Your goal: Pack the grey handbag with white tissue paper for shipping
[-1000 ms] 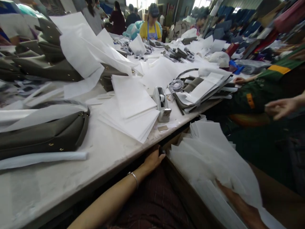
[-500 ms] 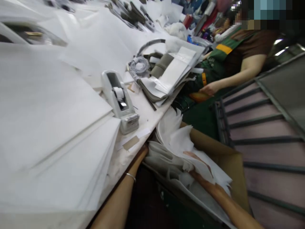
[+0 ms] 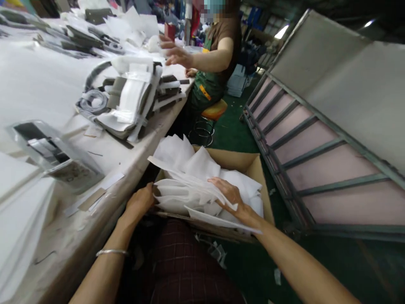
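Note:
A cardboard box (image 3: pixel 257 169) stands on the floor beside the long white table (image 3: pixel 126 156), full of loose white paper sheets (image 3: pixel 186 177). My left hand (image 3: pixel 141 202) grips the near left edge of the box next to the table's side. My right hand (image 3: pixel 229 196) lies on top of the sheets with fingers spread, some sheets over its fingertips. A silver bangle is on my left wrist.
A grey tape dispenser (image 3: pixel 52 154) and a stack of white sheets (image 3: pixel 15 202) sit on the table at left. Farther along lie grey bag parts and paper (image 3: pixel 126 99). A person in a green apron (image 3: pixel 211 59) sits on an orange stool. Metal-framed panels (image 3: pixel 316 139) lean at right.
My view has swung right and down toward the box. My right hand has come out from under the sheets and now rests on top of them; my left hand stays at the box's edge.

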A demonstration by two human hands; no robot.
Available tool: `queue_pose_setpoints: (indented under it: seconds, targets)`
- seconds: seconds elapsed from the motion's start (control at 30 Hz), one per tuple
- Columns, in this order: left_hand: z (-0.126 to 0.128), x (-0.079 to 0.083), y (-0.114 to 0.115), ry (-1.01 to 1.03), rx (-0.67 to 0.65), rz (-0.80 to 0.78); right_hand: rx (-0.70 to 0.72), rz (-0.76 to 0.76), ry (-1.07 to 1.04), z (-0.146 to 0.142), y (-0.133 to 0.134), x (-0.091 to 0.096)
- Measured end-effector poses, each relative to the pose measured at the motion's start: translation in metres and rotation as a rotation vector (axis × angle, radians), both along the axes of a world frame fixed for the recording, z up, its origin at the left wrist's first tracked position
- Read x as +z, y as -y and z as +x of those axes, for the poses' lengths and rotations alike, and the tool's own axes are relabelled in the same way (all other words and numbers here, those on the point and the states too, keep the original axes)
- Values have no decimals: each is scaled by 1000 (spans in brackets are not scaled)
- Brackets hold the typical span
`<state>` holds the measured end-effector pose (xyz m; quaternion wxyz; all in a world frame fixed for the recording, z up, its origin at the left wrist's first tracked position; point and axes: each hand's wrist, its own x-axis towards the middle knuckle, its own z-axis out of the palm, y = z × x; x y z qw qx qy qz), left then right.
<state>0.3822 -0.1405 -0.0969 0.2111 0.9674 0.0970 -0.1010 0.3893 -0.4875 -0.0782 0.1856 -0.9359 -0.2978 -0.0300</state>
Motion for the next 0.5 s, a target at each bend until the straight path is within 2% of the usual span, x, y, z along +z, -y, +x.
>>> queue_pose_setpoints:
  seconds: [0.1, 0.17, 0.2, 0.27, 0.33, 0.37, 0.43, 0.5]
  targets:
    - [-11, 45, 0, 160, 93, 87, 0, 1, -31, 3, -13, -7]
    - [-22, 78, 19, 387, 82, 107, -7, 18, -45, 2, -20, -10]
    - [-27, 91, 34, 480, -47, 87, -11, 14, -64, 1, -22, -10]
    - [-36, 107, 74, 546, -449, 16, -25, -9, -114, -2, -24, -10]
    - [-40, 106, 114, 445, -801, -20, -47, -32, -163, -4, -23, -7]
    - [-39, 99, 129, 400, -896, 14, -57, -36, -179, -4, -23, -6]
    - [-29, 79, 147, 368, -947, 114, -75, -31, -201, -4, -23, -4]
    - [-10, 57, 148, 355, -907, 190, -112, -32, -227, -2, -26, -4]
